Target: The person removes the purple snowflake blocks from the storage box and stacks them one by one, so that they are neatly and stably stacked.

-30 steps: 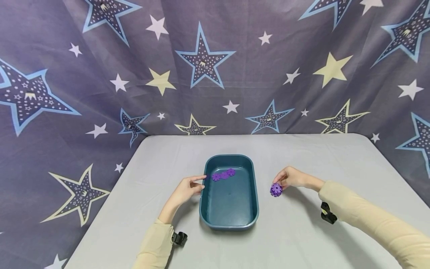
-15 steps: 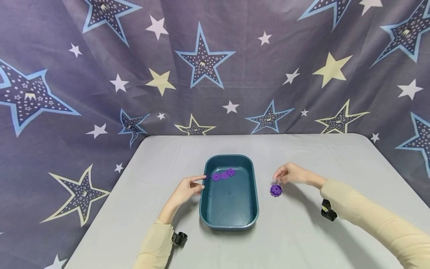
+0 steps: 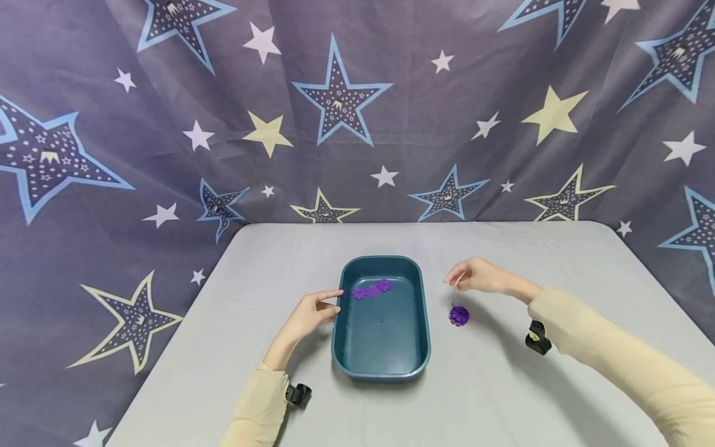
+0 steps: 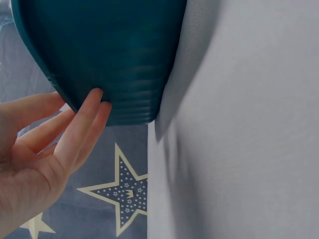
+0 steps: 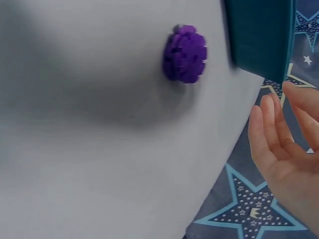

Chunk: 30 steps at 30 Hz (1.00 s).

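A dark teal plastic bin [image 3: 382, 376] stands on the table. Inside, near its far left corner, three purple notched discs [image 3: 373, 290] form a slanting row. My left hand [image 3: 308, 315] is at the bin's left side, its fairly straight fingers touching the rim and outer wall; the left wrist view shows fingertips [image 4: 98, 92] against the wall. Right of the bin, a cluster of purple notched discs [image 3: 459, 315], stacked together [image 5: 185, 55], sits on the table. My right hand [image 3: 476, 275] hovers beyond this cluster, fingers loosely bent, holding nothing.
A pale grey cloth covers the table [image 3: 268, 267]. Behind and beside it hangs a dark curtain [image 3: 357, 167] printed with stars. Black camera mounts sit on the left wrist [image 3: 298, 395] and the right wrist [image 3: 538, 338].
My right hand has let go of the purple disc cluster, lifted off it and moved away toward the table's far side. The cluster stays in place. My left hand and the bin have not moved.
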Motion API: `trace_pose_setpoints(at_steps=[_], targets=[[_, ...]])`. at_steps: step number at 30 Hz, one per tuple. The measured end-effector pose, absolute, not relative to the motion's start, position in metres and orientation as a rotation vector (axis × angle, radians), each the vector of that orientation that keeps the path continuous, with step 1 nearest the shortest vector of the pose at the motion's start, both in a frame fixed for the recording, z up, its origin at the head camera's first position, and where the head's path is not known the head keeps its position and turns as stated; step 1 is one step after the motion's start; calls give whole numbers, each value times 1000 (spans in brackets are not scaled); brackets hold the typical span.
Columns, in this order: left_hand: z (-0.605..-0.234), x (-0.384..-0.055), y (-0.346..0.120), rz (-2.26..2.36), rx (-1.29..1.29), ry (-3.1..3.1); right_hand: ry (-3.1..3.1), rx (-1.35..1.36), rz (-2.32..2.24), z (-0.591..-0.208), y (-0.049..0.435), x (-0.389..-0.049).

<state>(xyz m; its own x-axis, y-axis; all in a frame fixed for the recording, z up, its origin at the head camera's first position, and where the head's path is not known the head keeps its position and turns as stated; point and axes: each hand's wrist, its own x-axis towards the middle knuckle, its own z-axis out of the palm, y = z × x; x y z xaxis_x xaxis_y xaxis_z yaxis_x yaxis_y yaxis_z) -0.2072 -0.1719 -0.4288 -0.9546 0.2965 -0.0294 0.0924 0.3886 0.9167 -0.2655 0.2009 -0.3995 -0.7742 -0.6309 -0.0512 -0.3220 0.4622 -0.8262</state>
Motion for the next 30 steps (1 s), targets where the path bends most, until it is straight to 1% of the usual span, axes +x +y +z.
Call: trace_pose_setpoints(at_steps=[7,15,30], targets=[[-429,-209,-171,1602,360,2461,2406,-774,-1196,-387,187,-269],[-428,-208,-172,1602,378,2459,2422,-809,-1133,-372,164,-274],[-430,-208,-172,1615,373,2463,2396,-925,-1079,-367,134,-286]])
